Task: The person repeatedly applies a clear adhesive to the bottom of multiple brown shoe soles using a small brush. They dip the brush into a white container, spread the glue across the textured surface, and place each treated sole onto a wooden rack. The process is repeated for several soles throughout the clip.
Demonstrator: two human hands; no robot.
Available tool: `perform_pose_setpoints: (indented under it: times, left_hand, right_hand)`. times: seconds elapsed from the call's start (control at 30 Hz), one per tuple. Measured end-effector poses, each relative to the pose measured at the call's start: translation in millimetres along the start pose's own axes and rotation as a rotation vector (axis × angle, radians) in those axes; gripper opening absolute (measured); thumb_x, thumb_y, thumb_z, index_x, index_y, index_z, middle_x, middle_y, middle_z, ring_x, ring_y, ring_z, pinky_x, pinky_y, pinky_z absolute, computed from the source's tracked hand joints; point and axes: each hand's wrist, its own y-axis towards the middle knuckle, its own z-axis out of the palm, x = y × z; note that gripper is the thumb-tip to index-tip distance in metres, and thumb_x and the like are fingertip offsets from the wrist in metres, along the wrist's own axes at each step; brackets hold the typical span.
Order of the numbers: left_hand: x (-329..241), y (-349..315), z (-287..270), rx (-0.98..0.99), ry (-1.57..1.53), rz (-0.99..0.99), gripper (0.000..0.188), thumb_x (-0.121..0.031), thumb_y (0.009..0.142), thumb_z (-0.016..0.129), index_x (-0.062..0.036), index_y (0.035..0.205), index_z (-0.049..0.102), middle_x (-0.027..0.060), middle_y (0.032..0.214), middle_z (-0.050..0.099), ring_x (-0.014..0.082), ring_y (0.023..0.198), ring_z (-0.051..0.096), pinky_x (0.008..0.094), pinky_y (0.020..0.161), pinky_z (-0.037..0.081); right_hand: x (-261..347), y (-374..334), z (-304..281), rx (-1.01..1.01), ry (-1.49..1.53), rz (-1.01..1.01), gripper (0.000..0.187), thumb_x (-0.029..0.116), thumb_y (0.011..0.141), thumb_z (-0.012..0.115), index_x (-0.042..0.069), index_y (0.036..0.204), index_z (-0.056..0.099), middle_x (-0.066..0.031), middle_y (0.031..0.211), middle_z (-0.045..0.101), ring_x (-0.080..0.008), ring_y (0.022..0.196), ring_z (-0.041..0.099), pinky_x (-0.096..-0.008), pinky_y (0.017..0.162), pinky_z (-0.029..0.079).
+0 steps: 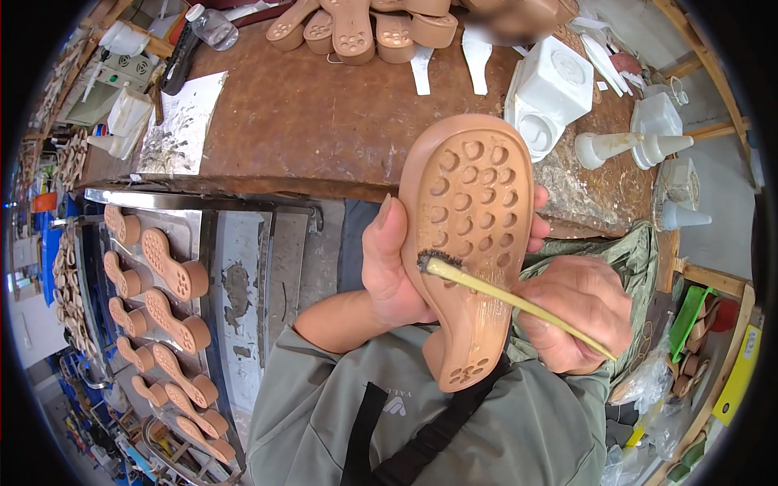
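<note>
A tan shoe sole (478, 190) with a heel is held up in front of me, its face with rows of round hollows toward me. My left hand (393, 263) grips it from behind, thumb at the left edge and fingertips showing past the right edge. My right hand (577, 314) is closed around the yellowish handle of a brush (519, 301). The brush's dark bristles touch the sole at its left edge, just below the hollows. A wet shine lies on the narrow part of the sole near the brush.
Several tan soles stand on a metal tray (190, 235) at the left. More soles (352, 32) are piled at the back of the brown table (308, 113). A white plastic container (551, 85) and white nozzle bottles (604, 148) stand at the right. Stained paper (182, 121) lies at the left.
</note>
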Motion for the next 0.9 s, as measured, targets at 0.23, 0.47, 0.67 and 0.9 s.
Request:
perform_pose_setpoints:
  times: [0.23, 0.47, 0.67, 0.9]
  left_hand:
    - [-2.8, 0.4, -0.8, -0.014, 0.102, -0.028, 0.105, -0.08, 0.078, 0.033, 0.0011, 0.144, 0.02, 0.0322, 0.138, 0.033, 0.0412, 0.118, 0.049, 0.0483, 0.099, 0.043]
    - [6.0, 2.6, -7.0, -0.017, -0.011, -0.024, 0.098, -0.077, 0.08, 0.033, -0.0032, 0.144, 0.023, 0.0299, 0.139, 0.034, 0.0396, 0.125, 0.042, 0.0478, 0.103, 0.04]
    - [9.8, 4.6, -31.3, -0.112, 0.055, -0.085, 0.093, -0.073, 0.083, 0.031, -0.0035, 0.143, 0.026, 0.0287, 0.138, 0.036, 0.0391, 0.12, 0.048, 0.0482, 0.099, 0.043]
    - [49.5, -42.9, -84.1, -0.125, -0.026, -0.302, 0.089, -0.07, 0.086, 0.034, -0.0053, 0.145, 0.022, 0.0287, 0.135, 0.04, 0.0411, 0.108, 0.056, 0.0504, 0.093, 0.046]
  right_hand:
    - [-0.5, -9.2, -8.4, 0.07, 0.032, 0.004, 0.021, -0.001, 0.068, 0.073, -0.007, 0.087, 0.065, -0.0123, 0.071, 0.064, -0.0175, 0.046, 0.057, -0.0281, 0.039, 0.044]
    - [-19.6, 13.2, -20.1, -0.147, -0.142, 0.101, 0.016, 0.0, 0.073, 0.073, -0.005, 0.087, 0.067, -0.0142, 0.078, 0.068, -0.0167, 0.061, 0.064, -0.0261, 0.047, 0.051]
    - [-44.6, -24.8, -20.1, 0.112, -0.147, -0.043, 0.016, 0.006, 0.074, 0.073, 0.002, 0.088, 0.069, -0.0112, 0.085, 0.068, -0.0143, 0.058, 0.06, -0.0254, 0.045, 0.045]
    - [-115.8, -74.4, -52.6, -0.69, 0.099, 0.808, 0.014, 0.008, 0.088, 0.065, -0.004, 0.095, 0.066, -0.0063, 0.08, 0.065, -0.0074, 0.057, 0.056, -0.0196, 0.049, 0.045]
